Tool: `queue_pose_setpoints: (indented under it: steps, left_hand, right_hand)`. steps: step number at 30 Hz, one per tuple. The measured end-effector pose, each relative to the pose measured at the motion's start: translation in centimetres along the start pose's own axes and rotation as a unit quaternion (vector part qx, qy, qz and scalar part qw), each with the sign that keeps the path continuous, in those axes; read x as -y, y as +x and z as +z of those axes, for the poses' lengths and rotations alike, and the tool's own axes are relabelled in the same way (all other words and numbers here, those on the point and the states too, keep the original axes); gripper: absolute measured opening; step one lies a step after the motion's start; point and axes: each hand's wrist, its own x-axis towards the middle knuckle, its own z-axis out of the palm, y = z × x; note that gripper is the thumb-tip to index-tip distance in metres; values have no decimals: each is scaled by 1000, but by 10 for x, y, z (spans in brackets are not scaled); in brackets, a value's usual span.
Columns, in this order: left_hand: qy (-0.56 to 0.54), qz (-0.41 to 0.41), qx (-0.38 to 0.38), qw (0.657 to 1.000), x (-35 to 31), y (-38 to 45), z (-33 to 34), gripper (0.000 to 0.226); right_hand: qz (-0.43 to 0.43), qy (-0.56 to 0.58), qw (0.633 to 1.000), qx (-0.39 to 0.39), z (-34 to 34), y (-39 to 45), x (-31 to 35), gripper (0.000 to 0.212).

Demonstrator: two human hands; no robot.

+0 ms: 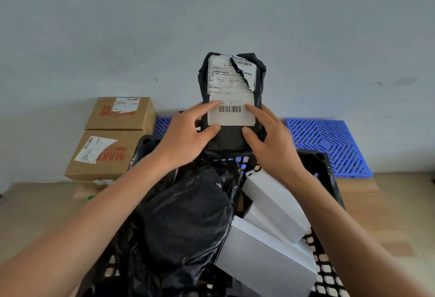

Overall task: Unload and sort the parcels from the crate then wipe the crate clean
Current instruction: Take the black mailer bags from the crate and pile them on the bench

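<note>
White boxes [270, 237] and black bags [186, 216] are still crowding the crate [329, 179] while both hands [186, 136] [273, 143] are gripping the torn-label mailer [231, 98] upright above its far rim, so it's probably risking slipping or ripping more.

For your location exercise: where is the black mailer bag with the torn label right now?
In the head view, centre: the mailer bag stands upright above the crate's far edge, held between left hand and right hand.

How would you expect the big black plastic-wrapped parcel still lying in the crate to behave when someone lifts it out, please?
The black plastic-wrapped parcel looks rounded and crinkled, so it will probably sag and shift rather than stay stiff. Its glossy film may be slippery. It fills much of the crate beside the white boxes, so two hands seem wise.
</note>
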Motion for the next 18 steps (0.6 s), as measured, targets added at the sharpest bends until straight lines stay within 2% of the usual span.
queue_pose_setpoints:
  steps: [6,12,18]
  left_hand:
    - [45,-19,66,997,43,64,-29,52]
    - [95,-30,128,987,81,116,-31,48]
    - [76,-107,190,973,123,162,-5,40]
  right_hand:
    - [25,-48,998,36,23,65,-4,51]
    - [89,-94,988,89,35,109,-30,51]
    - [128,-115,974,146,44,148,-80,44]
